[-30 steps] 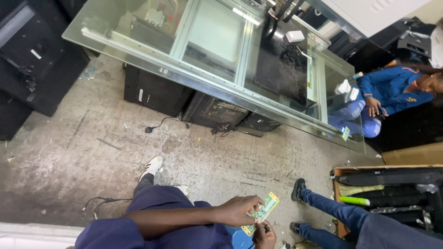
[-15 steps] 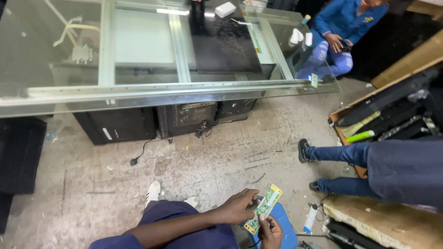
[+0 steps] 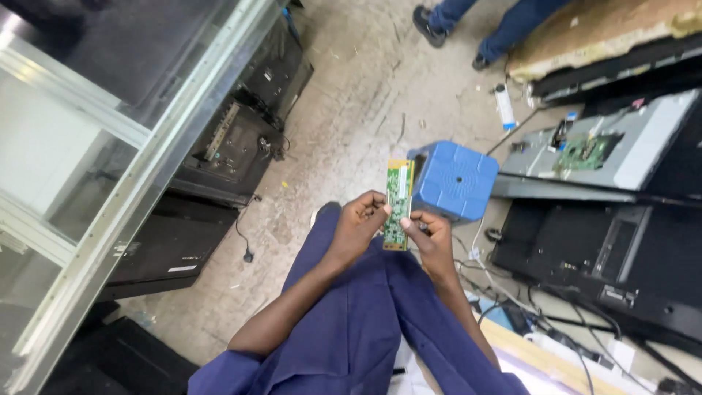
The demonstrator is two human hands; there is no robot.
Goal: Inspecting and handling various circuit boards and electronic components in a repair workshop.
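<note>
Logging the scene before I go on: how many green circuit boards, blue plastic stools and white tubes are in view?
Green circuit boards: 2, one held by both hands, one in the opened grey panel
Blue plastic stools: 1
White tubes: 1
Total: 4

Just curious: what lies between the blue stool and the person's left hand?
In the head view, only the green circuit board lies between the blue stool and the left hand.

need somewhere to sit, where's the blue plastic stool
In the head view the blue stool stands on the floor right of centre, just beyond the green circuit board held in both hands.
</note>
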